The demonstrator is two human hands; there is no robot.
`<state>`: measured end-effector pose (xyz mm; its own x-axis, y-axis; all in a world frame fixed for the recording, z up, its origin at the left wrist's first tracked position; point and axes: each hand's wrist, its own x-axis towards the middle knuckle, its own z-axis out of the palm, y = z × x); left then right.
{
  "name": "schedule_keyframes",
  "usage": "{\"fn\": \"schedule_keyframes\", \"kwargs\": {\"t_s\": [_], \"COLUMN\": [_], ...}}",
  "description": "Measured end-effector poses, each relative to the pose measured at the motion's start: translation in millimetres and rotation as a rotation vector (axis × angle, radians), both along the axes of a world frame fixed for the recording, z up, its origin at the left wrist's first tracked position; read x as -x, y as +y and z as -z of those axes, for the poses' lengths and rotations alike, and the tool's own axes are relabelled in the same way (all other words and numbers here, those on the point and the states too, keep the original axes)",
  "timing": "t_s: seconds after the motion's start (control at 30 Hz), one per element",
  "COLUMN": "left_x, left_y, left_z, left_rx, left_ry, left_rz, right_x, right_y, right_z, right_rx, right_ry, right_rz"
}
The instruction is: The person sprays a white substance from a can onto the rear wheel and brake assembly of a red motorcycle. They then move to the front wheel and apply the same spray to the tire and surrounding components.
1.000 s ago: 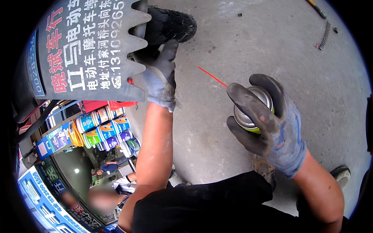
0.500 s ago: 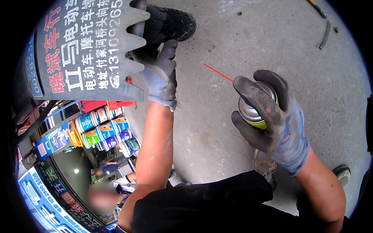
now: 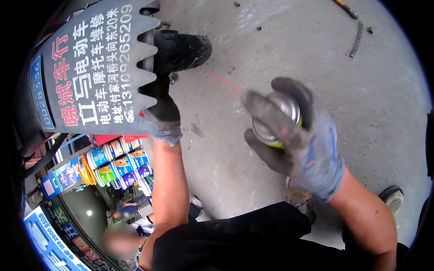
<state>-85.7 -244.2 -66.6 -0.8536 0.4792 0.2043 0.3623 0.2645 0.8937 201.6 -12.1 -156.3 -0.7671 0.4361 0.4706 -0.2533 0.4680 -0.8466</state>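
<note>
My right hand (image 3: 314, 156), in a grey-blue work glove with dark coated fingers, is wrapped around a spray can (image 3: 288, 106) with a silver top and a yellow-green edge. Its index finger lies across the top. A thin red straw (image 3: 226, 85), smeared by motion, points from the nozzle toward the tyre. My left hand (image 3: 166, 116), gloved alike, reaches in beside the toothed edge of a grey mudguard (image 3: 101, 122). Its fingers are hidden there, so I cannot see what they touch. Just beyond it a black tyre (image 3: 187, 52) sticks out past the mudguard.
A coil spring (image 3: 357, 39) and a yellow-and-black handle (image 3: 346, 8) lie on the concrete floor (image 3: 226, 149) at the far right. Stacked paint buckets (image 3: 122, 156) stand at the left. A person (image 3: 147, 223) is near a shopfront lower left. My shoe (image 3: 300, 203) shows below the can.
My left hand has moved down and left, its fingers passing out of sight by the mudguard. The right hand with the spray can has shifted left. The view has also shifted somewhat.
</note>
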Motion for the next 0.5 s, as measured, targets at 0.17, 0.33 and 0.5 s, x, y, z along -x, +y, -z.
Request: {"fn": "schedule_keyframes", "kwargs": {"t_s": [0.17, 0.33, 0.5], "left_x": [-30, -32, -33], "left_y": [40, 38, 36], "left_z": [-8, 2, 5], "left_rx": [-0.085, -0.059, -0.015], "left_ry": [-0.012, 0.029, 0.016], "left_rz": [-0.089, -0.067, -0.099], "right_x": [17, 22, 15], "right_y": [15, 13, 12], "right_z": [18, 9, 2], "right_rx": [-0.053, -0.026, -0.029], "right_ry": [0.149, 0.192, 0.107], "right_rz": [0.137, 0.162, 0.066]}}
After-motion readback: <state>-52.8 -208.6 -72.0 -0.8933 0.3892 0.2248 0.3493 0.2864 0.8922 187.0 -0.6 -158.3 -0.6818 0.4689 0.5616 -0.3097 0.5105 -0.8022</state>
